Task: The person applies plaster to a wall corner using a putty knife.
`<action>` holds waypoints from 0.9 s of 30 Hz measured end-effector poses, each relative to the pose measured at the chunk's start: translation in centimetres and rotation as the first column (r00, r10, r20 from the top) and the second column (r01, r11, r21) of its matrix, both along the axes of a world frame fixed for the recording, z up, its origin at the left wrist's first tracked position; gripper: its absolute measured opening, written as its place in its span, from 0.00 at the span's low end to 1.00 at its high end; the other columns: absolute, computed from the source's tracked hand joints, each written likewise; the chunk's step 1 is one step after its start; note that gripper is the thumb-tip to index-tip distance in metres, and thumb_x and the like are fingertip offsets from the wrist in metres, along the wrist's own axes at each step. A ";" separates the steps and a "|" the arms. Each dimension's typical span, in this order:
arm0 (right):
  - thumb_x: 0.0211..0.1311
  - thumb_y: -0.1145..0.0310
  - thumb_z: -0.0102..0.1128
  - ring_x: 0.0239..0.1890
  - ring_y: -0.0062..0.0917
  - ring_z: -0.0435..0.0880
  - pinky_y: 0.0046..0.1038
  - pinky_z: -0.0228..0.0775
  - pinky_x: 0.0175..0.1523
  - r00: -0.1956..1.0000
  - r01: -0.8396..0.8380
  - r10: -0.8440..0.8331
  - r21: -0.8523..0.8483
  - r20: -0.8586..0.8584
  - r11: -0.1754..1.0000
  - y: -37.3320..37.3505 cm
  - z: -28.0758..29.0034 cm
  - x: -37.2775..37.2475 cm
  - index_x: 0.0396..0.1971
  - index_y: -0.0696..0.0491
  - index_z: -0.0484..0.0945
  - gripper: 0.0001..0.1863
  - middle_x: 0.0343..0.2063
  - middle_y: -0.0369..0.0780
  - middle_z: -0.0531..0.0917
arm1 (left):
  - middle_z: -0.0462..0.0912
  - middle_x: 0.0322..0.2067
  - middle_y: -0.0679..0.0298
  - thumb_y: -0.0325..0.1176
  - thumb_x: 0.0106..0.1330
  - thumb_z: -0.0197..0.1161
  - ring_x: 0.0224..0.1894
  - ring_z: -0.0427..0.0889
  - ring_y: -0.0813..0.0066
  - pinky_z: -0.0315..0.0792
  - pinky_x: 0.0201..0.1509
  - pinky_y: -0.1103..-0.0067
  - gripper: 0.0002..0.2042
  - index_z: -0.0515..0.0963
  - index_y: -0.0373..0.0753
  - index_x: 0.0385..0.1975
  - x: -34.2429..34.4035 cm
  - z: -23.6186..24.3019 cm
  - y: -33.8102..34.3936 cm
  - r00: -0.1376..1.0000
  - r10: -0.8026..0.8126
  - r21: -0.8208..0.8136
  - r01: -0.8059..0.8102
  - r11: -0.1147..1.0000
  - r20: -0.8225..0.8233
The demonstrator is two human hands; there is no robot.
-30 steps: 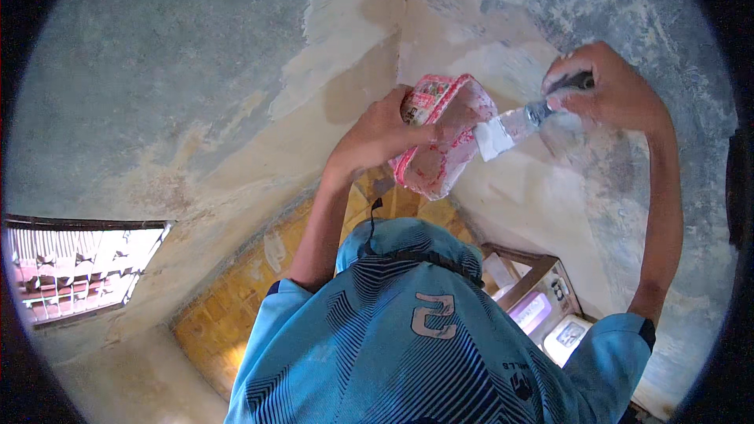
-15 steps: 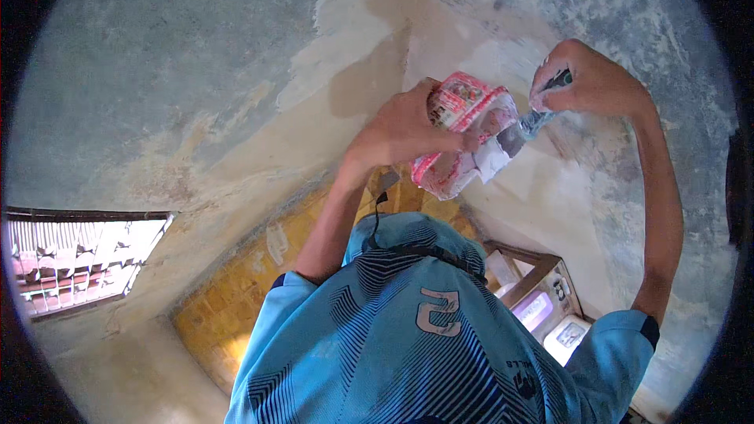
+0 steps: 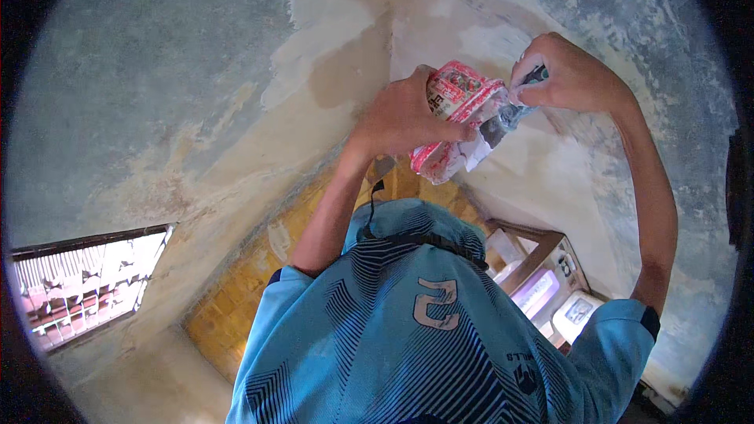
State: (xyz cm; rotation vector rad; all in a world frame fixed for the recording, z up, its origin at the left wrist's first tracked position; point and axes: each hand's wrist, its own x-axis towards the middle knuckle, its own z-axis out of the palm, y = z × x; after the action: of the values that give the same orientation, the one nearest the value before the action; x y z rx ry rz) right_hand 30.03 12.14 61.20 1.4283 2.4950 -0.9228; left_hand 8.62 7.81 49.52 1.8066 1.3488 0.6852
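My left hand is closed around a red and white plastic tub, its thumb over the near rim. The tub is tilted, and white paste is smeared on its rim and inner wall. My right hand grips a putty knife by its dark handle, most of which the fingers hide. Something bluish, like plastic, wraps the knife where handle meets blade. The blade lies at the tub's mouth, with a lump of white paste along its edge.
Two walls meet in a corner ahead, patchy with grey paint and pale filler. A barred window is low on the left. Far below are a yellow tiled floor and a wooden-framed cabinet on the right.
My right hand has moved left with the putty knife, bringing the blade further over the tub's mouth. The tub and my left hand have shifted slightly up and left in view.
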 end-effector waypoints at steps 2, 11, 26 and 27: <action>0.38 0.68 0.63 0.37 0.30 0.72 0.27 0.62 0.44 0.997 -0.080 0.078 0.162 0.019 0.984 -0.3 -0.4 0.2 0.24 0.55 0.80 0.10 0.29 0.42 0.75 | 0.77 0.32 0.46 0.54 0.28 0.68 0.35 0.78 0.55 0.70 0.41 0.72 0.44 0.66 0.25 0.44 0.3 -0.3 0.2 1.000 -0.027 0.004 0.027 1.000 0.006; 0.40 0.67 0.63 0.37 0.30 0.72 0.27 0.62 0.45 1.000 -0.022 0.022 0.076 -0.003 0.997 0.4 -2.0 0.6 0.24 0.55 0.80 0.10 0.27 0.42 0.75 | 0.76 0.32 0.45 0.56 0.29 0.67 0.35 0.78 0.54 0.71 0.41 0.71 0.44 0.66 0.25 0.43 0.6 -0.7 0.6 0.999 0.001 -0.026 -0.002 1.000 -0.034; 0.45 0.64 0.61 0.20 0.22 0.74 0.24 0.66 0.30 0.958 -0.052 0.064 0.050 -0.278 0.997 0.6 -6.4 2.2 0.24 0.60 0.80 0.13 0.18 0.40 0.79 | 0.76 0.37 0.46 0.59 0.29 0.68 0.41 0.76 0.57 0.68 0.46 0.72 0.46 0.66 0.27 0.45 0.9 -0.4 0.2 0.996 0.072 -0.061 -0.076 0.995 -0.057; 0.45 0.64 0.61 0.20 0.22 0.74 0.24 0.66 0.30 0.958 -0.055 0.067 0.049 -0.280 0.997 0.5 -6.6 2.4 0.24 0.60 0.80 0.13 0.18 0.40 0.79 | 0.75 0.35 0.44 0.60 0.29 0.67 0.40 0.76 0.54 0.69 0.45 0.71 0.47 0.65 0.24 0.43 0.9 -0.3 0.0 0.997 0.073 -0.025 -0.074 0.997 -0.035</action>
State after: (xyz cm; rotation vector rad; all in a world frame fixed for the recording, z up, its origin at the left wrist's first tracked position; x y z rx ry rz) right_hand 32.39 12.68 54.57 1.3023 2.7567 -1.1424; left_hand 9.49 7.86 49.21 1.7620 1.4458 0.6751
